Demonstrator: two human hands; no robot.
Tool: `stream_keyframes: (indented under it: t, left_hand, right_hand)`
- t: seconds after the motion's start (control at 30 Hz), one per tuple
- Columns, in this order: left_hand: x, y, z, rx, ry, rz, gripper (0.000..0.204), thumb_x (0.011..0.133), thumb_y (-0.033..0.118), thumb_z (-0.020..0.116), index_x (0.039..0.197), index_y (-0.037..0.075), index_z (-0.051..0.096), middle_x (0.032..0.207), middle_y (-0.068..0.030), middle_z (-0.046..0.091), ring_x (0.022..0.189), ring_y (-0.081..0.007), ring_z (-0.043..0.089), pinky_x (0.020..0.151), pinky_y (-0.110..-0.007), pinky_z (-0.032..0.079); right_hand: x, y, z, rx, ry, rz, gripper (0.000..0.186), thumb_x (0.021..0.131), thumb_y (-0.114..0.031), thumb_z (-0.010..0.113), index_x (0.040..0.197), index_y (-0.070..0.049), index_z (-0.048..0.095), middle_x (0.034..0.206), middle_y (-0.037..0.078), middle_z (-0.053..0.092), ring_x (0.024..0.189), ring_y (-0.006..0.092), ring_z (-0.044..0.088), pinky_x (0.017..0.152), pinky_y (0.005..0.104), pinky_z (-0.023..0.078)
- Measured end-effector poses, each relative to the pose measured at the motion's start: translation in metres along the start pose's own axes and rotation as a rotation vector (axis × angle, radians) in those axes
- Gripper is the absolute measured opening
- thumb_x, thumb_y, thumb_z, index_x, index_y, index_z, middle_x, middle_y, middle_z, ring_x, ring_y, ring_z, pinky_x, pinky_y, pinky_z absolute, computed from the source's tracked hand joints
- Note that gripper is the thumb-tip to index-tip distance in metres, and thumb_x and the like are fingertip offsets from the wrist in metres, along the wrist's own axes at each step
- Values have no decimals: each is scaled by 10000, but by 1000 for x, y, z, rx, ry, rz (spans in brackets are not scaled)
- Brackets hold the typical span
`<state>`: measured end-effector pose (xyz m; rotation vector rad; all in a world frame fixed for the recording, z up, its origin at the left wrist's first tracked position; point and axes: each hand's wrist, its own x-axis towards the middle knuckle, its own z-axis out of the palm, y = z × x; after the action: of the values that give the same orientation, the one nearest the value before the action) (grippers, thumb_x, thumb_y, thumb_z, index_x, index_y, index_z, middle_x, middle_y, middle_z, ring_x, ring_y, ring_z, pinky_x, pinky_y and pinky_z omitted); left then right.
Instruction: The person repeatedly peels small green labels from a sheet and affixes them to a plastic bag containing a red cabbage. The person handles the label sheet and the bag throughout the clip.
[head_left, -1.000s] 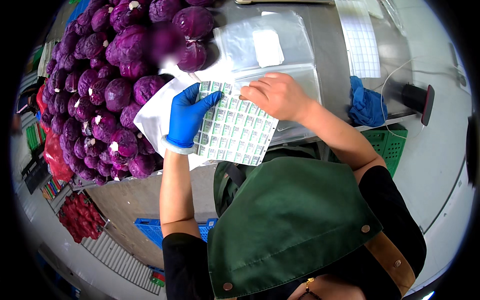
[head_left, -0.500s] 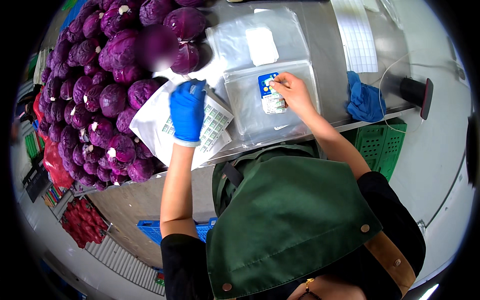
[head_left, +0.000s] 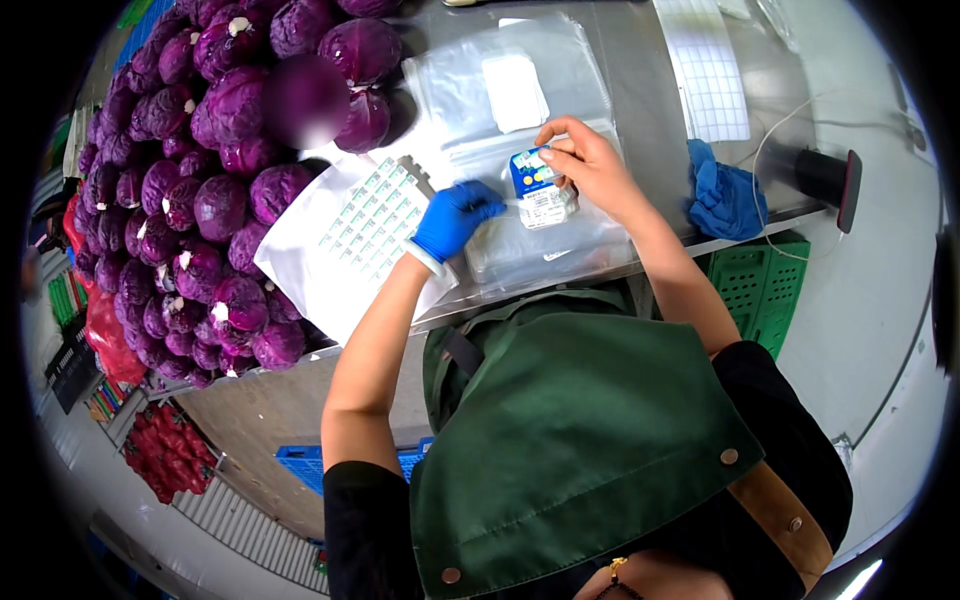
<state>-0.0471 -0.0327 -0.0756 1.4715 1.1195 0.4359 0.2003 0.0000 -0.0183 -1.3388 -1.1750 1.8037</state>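
My left hand point(head_left: 455, 222), in a blue glove, is over the left edge of a clear plastic bag point(head_left: 490, 260). Its fingers are closed and point toward the bag's blue and white label point(head_left: 542, 205); whatever is between the fingertips is too small to make out. Bare, my right hand point(head_left: 592, 172) bends over the label's upper right part, with thumb and forefinger drawn close together. If anything is pinched there, I cannot make it out. A sheet of small green and white stickers point(head_left: 375, 220) lies left of the bag, on white paper point(head_left: 300, 245).
A large heap of red cabbages point(head_left: 220, 200) covers the table's left side. More clear bags point(head_left: 575, 75) lie behind the labelled one. To the right are a crumpled blue glove or cloth point(head_left: 725, 195), a gridded white sheet point(head_left: 705, 75), a black device point(head_left: 830, 180) with a cable and a green crate point(head_left: 765, 290).
My left hand has moved right and nearer, from the sticker sheet to the bag's left edge, uncovering the stickers. My right hand has lifted slightly off the label, its fingers more curled.
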Motion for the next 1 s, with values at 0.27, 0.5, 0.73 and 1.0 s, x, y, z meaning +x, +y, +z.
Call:
stream_keyframes:
  t: [0.27,0.5,0.73,1.0]
  left_hand:
    - [27,36,-56,-411,841,119,119,943,143,613,917,36,658,832,-8,628,715,-70,516,683,-239,451]
    - [-4,16,3,673,-170,366,363,721,229,796,1027,87,662,997,-92,613,888,-275,579,819,-366,468]
    - [7,4,-2,317,-113,154,161,802,131,725,948,64,712,918,-107,655,850,-269,623,778,-347,494]
    - [33,32,-59,-573,769,-52,171,937,164,610,962,12,684,842,-35,665,726,-106,558,698,-248,453]
  right_hand:
    - [9,20,9,-161,60,-6,175,925,-141,579,1051,-47,500,792,80,667,716,156,628,629,308,458]
    - [28,40,37,-851,154,77,184,910,-146,559,1017,-40,453,775,177,650,774,389,637,689,486,473]
    - [15,16,3,-480,130,-5,214,902,-153,642,971,-45,470,706,87,610,701,194,633,617,314,466]
    - [-1,-18,3,-224,-19,-134,197,908,-113,628,1008,-62,466,868,59,587,762,140,591,672,285,454]
